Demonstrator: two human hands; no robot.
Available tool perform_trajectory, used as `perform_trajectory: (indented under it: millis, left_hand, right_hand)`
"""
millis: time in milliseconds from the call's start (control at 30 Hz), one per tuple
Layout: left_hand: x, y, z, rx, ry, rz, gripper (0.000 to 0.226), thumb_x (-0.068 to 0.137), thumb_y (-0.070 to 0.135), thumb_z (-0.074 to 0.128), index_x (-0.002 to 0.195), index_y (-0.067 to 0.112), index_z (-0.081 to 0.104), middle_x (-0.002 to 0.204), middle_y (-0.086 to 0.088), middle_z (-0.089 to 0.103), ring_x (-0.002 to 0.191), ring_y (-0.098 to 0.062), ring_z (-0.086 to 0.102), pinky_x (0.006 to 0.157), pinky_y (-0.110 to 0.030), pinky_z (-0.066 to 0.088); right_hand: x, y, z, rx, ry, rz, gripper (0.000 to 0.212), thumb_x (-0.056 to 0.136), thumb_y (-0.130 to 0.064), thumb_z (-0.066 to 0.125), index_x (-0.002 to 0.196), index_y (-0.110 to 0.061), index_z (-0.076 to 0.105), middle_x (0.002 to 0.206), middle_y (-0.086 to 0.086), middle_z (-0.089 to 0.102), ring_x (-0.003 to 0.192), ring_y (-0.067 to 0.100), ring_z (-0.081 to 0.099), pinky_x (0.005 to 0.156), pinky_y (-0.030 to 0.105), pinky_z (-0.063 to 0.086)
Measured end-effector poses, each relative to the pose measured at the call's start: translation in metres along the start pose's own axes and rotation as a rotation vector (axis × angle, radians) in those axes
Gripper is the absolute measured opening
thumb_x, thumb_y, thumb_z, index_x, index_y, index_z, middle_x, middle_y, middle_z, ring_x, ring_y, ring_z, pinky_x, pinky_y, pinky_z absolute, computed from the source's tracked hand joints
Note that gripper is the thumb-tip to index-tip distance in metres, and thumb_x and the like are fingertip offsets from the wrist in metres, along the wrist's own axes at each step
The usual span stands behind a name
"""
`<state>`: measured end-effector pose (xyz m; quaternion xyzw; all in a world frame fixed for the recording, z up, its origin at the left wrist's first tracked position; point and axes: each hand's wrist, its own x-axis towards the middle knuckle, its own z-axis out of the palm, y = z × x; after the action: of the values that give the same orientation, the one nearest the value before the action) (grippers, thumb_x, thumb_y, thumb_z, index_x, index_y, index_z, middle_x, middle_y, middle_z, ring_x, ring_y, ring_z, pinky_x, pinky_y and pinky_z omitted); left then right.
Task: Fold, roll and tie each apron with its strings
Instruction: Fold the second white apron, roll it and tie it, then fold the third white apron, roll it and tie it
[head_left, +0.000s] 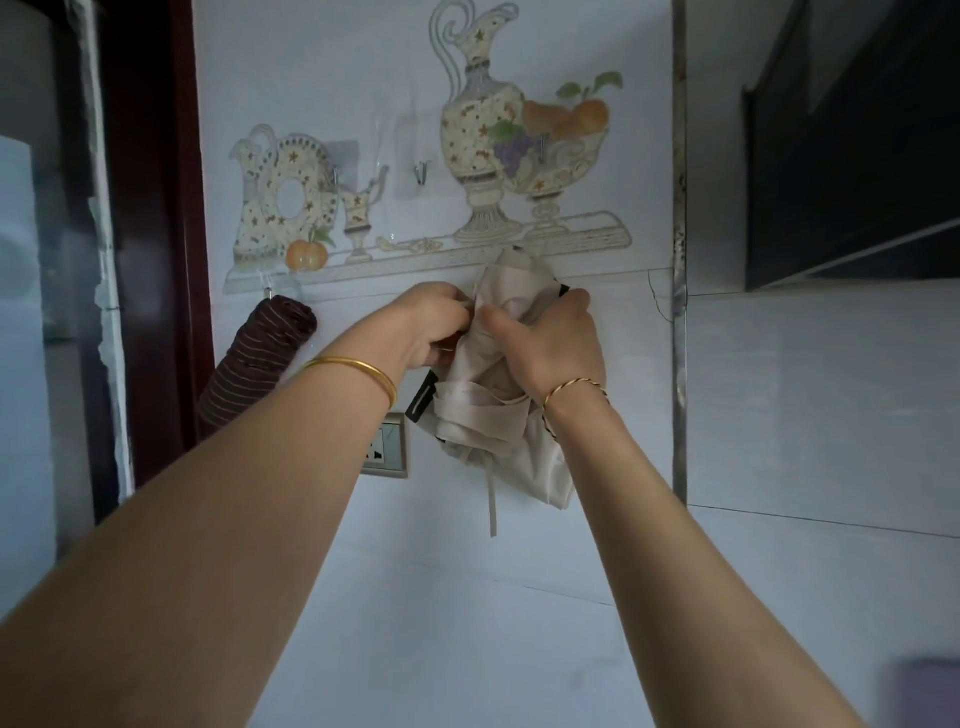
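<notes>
Right hand (545, 343) clamps rolled beige cloth apron (498, 415) so it can't unroll; left hand (436, 325), touching it, pinches the apron's edge, likely tying.

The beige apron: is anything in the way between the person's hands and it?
Nothing visible. The left hand and right hand both already grip the beige apron; the striped brown roll hangs apart, to its left.
</notes>
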<state>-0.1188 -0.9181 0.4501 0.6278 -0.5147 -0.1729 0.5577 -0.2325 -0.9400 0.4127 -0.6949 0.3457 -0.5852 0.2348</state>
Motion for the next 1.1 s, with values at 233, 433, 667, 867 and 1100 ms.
perform_trajectory:
  millis: [233,433,667,867,1100]
  left_hand:
    - [-0.010,-0.014,-0.002,0.002,0.037,0.062,0.017,0.090,-0.005,0.053,0.085,0.009,0.059,0.079,-0.009,0.059,0.074,-0.021,0.058,0.064,-0.028,0.051]
    - [-0.029,-0.031,-0.013,-0.054,0.252,0.144,0.028,0.087,-0.008,0.049,0.107,0.011,0.055,0.088,-0.011,0.057,0.072,-0.020,0.060,0.083,-0.038,0.055]
    - [-0.080,-0.088,-0.052,-0.061,0.347,0.083,0.021,0.089,-0.004,0.050,0.104,0.010,0.057,0.108,-0.015,0.059,0.082,-0.018,0.060,0.055,-0.019,0.054]
    - [-0.170,-0.184,-0.132,0.038,0.441,-0.154,0.017,0.091,-0.001,0.048,0.099,0.003,0.061,0.081,-0.006,0.061,0.063,-0.008,0.058,0.066,-0.029,0.057]
    - [-0.397,-0.319,-0.216,0.185,0.738,-0.665,0.015,0.091,0.000,0.044,0.090,0.009,0.055,0.077,-0.009,0.056,0.067,-0.022,0.057,0.056,-0.029,0.053]
  right_hand:
    - [-0.018,0.014,-0.002,-0.061,0.038,0.076,0.080,0.077,-0.053,0.061,0.132,-0.009,0.022,0.115,0.006,0.059,0.108,0.030,0.057,0.084,0.039,0.046]
    - [-0.048,0.016,0.005,-0.065,0.261,-0.020,0.084,0.081,-0.046,0.064,0.144,-0.010,0.021,0.134,0.011,0.042,0.122,0.030,0.041,0.083,0.034,0.038]
    - [-0.112,-0.010,0.051,-0.036,0.155,-0.285,0.055,0.082,-0.021,0.058,0.133,-0.011,0.040,0.125,0.006,0.049,0.115,0.023,0.046,0.082,0.031,0.037]
    - [-0.195,-0.033,0.140,-0.001,-0.323,-0.314,0.041,0.086,-0.022,0.053,0.125,-0.015,0.044,0.120,0.004,0.051,0.107,0.025,0.053,0.081,0.038,0.047]
    - [-0.397,-0.050,0.246,-0.137,-1.150,-0.377,0.034,0.090,-0.026,0.052,0.121,-0.012,0.045,0.121,0.010,0.053,0.105,0.031,0.056,0.081,0.035,0.045]
